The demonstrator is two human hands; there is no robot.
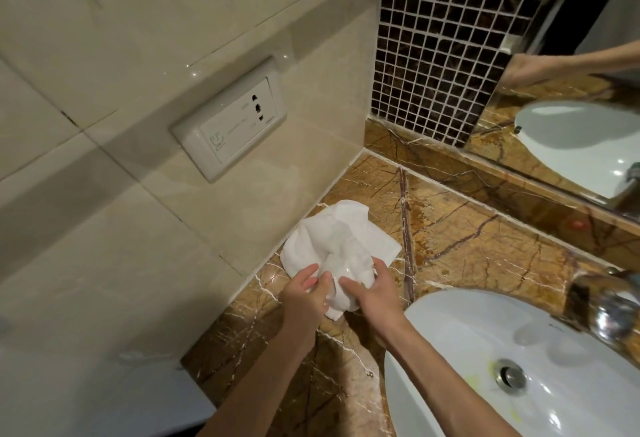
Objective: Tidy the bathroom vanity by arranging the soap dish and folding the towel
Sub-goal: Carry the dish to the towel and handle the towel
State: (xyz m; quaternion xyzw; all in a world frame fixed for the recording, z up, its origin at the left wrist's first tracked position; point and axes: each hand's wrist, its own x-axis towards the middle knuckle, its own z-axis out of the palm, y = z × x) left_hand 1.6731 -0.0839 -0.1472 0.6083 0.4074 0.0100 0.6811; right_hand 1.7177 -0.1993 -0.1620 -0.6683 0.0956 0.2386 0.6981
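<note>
The soft white cloth towel lay bunched up on the brown marble tabletop, close to the cream tiled wall. The left hand and the right hand both had their fingers closed tight on its near end. The round white sink sat just to the right.

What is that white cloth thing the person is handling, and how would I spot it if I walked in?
Start at the white sink set in the brown marble counter and look along the counter toward the beige tiled wall with the socket plate. There lies the towel, bunched and unfolded, gripped by the left hand and right hand. It is the only soft white thing on the dark stone.
</note>
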